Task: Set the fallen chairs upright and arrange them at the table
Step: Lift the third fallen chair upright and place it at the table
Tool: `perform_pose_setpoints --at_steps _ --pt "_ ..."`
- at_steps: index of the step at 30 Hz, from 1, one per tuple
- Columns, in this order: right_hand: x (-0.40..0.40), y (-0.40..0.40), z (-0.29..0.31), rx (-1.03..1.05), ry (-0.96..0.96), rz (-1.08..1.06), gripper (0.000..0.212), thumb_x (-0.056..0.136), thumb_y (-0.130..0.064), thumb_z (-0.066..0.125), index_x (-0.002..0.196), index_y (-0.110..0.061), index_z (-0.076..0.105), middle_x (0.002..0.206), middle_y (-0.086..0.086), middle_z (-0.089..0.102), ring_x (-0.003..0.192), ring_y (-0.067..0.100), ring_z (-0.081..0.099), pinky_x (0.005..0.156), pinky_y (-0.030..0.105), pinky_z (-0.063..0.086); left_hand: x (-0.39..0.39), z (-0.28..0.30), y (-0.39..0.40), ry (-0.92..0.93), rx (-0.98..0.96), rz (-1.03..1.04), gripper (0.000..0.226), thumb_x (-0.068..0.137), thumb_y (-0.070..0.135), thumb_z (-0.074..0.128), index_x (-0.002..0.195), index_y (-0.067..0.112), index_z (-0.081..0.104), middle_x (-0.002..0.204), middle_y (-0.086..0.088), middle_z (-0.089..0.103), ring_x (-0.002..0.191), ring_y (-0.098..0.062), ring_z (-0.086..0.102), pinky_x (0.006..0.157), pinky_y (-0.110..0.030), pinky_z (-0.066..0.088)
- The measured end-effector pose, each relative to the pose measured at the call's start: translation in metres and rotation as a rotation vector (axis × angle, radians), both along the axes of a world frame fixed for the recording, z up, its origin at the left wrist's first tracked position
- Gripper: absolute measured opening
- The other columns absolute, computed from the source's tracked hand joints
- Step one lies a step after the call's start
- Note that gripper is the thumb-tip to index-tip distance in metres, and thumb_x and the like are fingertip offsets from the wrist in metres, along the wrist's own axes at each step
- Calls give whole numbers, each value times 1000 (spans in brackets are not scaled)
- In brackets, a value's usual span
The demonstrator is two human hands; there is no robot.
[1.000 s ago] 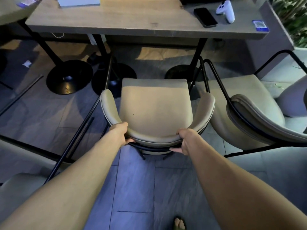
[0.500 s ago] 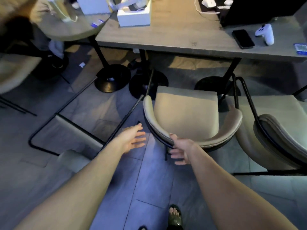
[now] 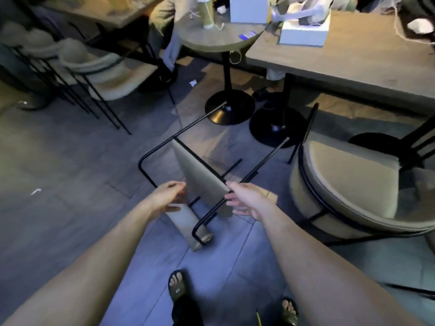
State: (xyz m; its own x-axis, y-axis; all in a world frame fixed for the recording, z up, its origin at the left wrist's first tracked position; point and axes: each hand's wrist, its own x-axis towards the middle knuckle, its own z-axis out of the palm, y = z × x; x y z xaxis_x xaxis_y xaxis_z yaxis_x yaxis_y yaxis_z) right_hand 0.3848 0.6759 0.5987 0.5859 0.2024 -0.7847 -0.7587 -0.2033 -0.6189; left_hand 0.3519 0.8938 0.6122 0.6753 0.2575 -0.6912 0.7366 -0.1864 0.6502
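A fallen chair (image 3: 200, 177) lies on its side on the grey floor in front of me, beige seat on edge and black metal legs pointing toward the tables. My left hand (image 3: 168, 196) hovers at the seat's left side above the curved backrest, fingers apart and holding nothing. My right hand (image 3: 246, 200) reaches to the seat's right edge beside a black leg, fingers spread, touching or nearly touching it. An upright beige chair (image 3: 348, 184) stands at the right, facing the long wooden table (image 3: 353, 57).
A round pedestal table (image 3: 219, 38) with a black base (image 3: 229, 107) stands behind the fallen chair. Several stacked beige chairs (image 3: 94, 67) fill the back left. A white box (image 3: 303, 35) sits on the long table. My sandalled feet (image 3: 177, 287) are below.
Both hands let go of the upright chair's backrest. The view swung left, and the hands now reach to the fallen chair on the floor.
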Motion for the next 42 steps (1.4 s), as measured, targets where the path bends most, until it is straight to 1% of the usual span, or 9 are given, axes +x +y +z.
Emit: perform_pose_setpoints --at_steps 3,7,10,16,22,30,34,38,42 --pt "-4 67 -25 -28 5 -14 35 96 -45 52 119 -19 52 118 6 67 97 18 63 76 33 53 -9 -28 67 39 -42 20 34 97 38 48 123 18 58 117 -3 66 93 -18 64 70 -26 50" --pt "-5 150 -64 -39 49 -11 36 98 -45 48 115 -14 56 111 4 65 98 18 63 84 37 54 -14 -67 148 70 -66 45 29 97 39 49 116 21 59 106 2 67 82 -10 64 73 -23 43" --pt "-5 200 -98 -21 121 -67 38 96 -47 50 116 -15 56 101 0 67 92 16 64 72 31 51 -11 -104 195 119 -67 39 32 97 43 48 116 20 61 105 3 67 89 -14 64 73 -23 42" --pt "-1 274 -211 -2 224 -169 28 96 -46 49 93 -20 58 93 -1 67 86 17 64 80 34 50 12 -215 249 172 -79 19 25 96 46 46 102 26 60 109 3 66 97 -15 63 90 -32 44" --pt "-7 319 -357 -21 322 -217 43 94 -51 49 116 -16 59 109 4 70 90 19 65 69 29 50 27 -353 267 206 -94 22 31 95 49 47 112 25 55 117 2 62 106 -16 59 97 -38 44" --pt "-27 348 -538 19 432 -354 46 95 -55 46 113 -14 59 98 2 68 85 16 65 65 28 50 42 -532 282 314 -102 83 48 91 56 48 126 24 53 121 0 58 114 -19 56 96 -38 45" --pt "-40 357 -608 65 495 -445 47 94 -58 44 107 -15 58 101 3 67 98 20 64 68 30 50 41 -595 298 364 -115 96 64 89 61 47 140 21 46 135 -3 52 127 -20 50 99 -39 43" --pt "-48 365 -654 161 572 -557 62 93 -62 41 129 -12 51 99 2 62 87 14 60 85 34 47 44 -640 306 392 -130 132 70 86 64 48 142 22 41 144 -4 47 131 -21 47 104 -43 41" --pt "-52 377 -679 230 626 -644 80 87 -70 41 140 -10 45 104 2 62 91 13 62 80 34 48 49 -663 300 424 -162 140 71 85 65 48 144 27 39 148 -2 42 133 -21 44 106 -44 39"
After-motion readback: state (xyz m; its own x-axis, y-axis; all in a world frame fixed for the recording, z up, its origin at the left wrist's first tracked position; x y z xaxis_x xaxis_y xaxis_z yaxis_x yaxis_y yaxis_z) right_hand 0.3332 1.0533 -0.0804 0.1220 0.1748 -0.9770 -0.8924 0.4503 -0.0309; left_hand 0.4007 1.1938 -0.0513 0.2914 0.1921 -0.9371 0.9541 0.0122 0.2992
